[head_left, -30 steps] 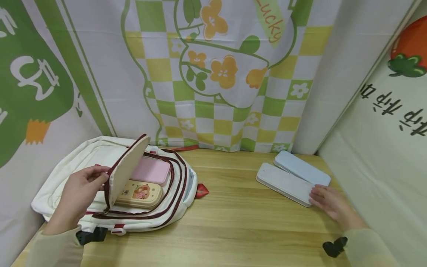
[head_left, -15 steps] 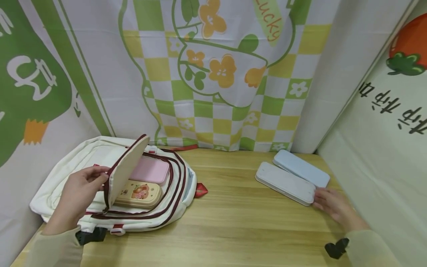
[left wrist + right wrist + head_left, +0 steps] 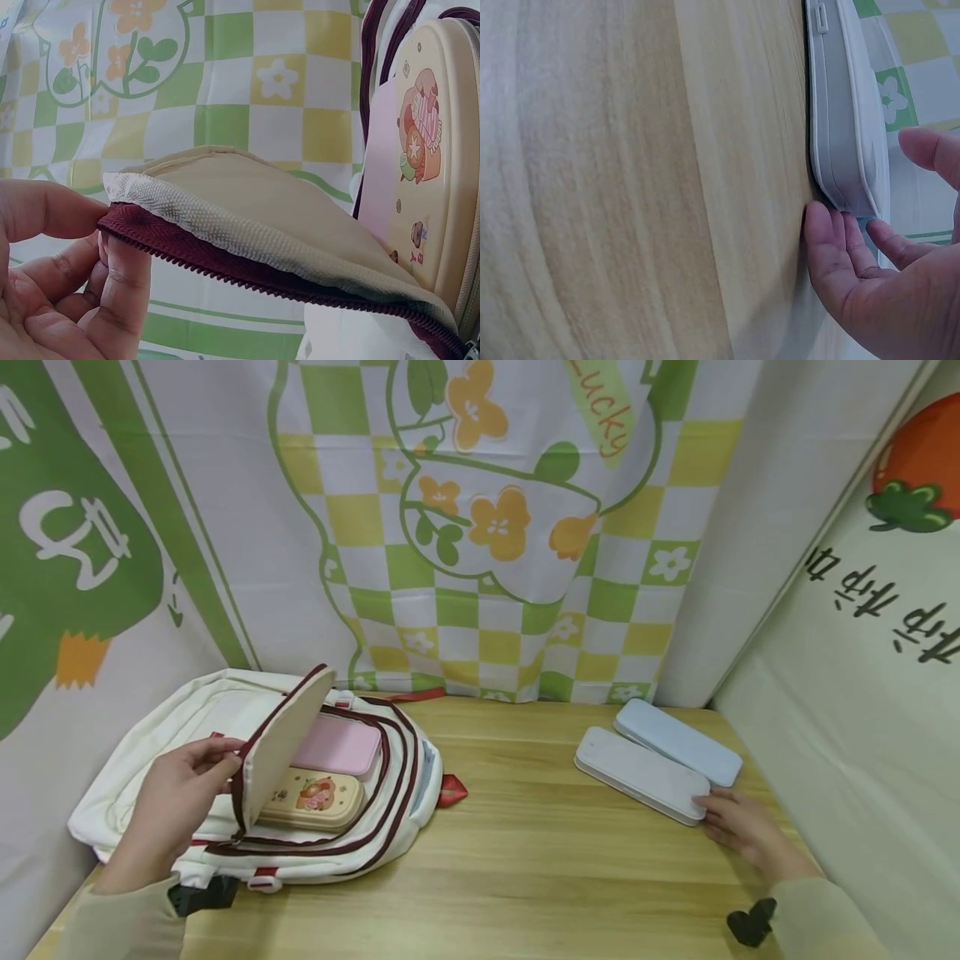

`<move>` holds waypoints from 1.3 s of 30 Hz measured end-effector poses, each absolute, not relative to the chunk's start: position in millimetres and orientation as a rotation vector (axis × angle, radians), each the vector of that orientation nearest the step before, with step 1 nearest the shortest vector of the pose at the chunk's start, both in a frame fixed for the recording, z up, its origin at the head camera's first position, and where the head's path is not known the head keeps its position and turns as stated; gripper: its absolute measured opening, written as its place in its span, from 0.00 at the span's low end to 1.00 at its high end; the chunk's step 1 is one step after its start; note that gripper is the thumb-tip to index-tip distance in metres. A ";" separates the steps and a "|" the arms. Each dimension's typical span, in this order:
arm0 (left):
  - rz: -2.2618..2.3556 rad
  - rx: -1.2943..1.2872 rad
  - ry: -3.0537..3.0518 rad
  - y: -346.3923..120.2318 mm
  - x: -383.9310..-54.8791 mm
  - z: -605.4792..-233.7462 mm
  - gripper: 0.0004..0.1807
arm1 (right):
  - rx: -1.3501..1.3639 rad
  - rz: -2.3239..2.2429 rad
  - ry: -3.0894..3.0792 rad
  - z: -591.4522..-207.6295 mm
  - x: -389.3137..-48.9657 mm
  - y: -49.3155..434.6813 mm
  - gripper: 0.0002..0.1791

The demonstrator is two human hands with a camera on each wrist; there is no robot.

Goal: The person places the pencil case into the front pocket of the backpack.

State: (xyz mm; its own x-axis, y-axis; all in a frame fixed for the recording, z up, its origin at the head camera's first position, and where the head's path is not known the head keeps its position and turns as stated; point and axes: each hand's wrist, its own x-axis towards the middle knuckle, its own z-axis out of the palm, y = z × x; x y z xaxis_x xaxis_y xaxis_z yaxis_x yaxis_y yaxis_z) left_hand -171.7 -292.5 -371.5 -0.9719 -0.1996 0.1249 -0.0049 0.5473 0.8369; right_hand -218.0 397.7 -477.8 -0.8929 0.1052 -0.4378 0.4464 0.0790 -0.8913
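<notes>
Holding up the flap (image 3: 288, 747) at left: left hand (image 3: 176, 789), digits pinching its zip edge. Pocket of the bag (image 3: 180, 700) gapes; pink case (image 3: 341, 743) and cream case (image 3: 322, 797) inside, pink on the far side. At right on the table (image 3: 525, 860): white case (image 3: 637, 772), blue case (image 3: 678, 739) just beyond; cannot tell if they touch.

Change over the last half second: right hand (image 3: 738, 827) has edged left, a fingertip now at the lid's right end. Fingers loosely bent and partly spread, touching that end; right wrist view shows one digit standing apart, no firm hold seen. White case unmoved, flat. Left pinch unchanged. Reading: first contact with the white case, probably settling a grasp; not yet lifted.
</notes>
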 end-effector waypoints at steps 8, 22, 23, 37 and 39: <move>-1.386 0.177 -2.582 -293.0 -171.5 -372.2 0.18 | 0.534 -1.828 2.093 -471.5 -219.5 394.2 0.52; -1.394 0.185 -2.580 -293.4 -170.6 -373.4 0.18 | 0.475 -1.787 2.119 -475.4 -223.1 397.7 0.55; -1.396 0.185 -2.579 -293.4 -170.5 -373.6 0.18 | 0.471 -1.779 2.123 -475.6 -223.5 397.6 0.55; -1.384 0.182 -2.604 -294.8 -169.9 -377.9 0.19 | 0.347 -1.675 2.098 -472.7 -227.5 396.0 0.57; -1.384 0.183 -2.608 -294.8 -170.1 -378.4 0.19 | 0.337 -1.668 2.083 -472.5 -228.5 397.6 0.58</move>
State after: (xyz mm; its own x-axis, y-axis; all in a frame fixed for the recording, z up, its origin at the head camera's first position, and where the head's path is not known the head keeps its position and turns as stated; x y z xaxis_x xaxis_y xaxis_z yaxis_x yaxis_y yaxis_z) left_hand -170.1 -294.8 -378.4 -0.9756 -0.1937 0.1038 -0.0226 0.5583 0.8293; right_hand -228.5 397.6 -472.5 -0.8695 -0.0865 -0.4862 0.4555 0.2397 -0.8573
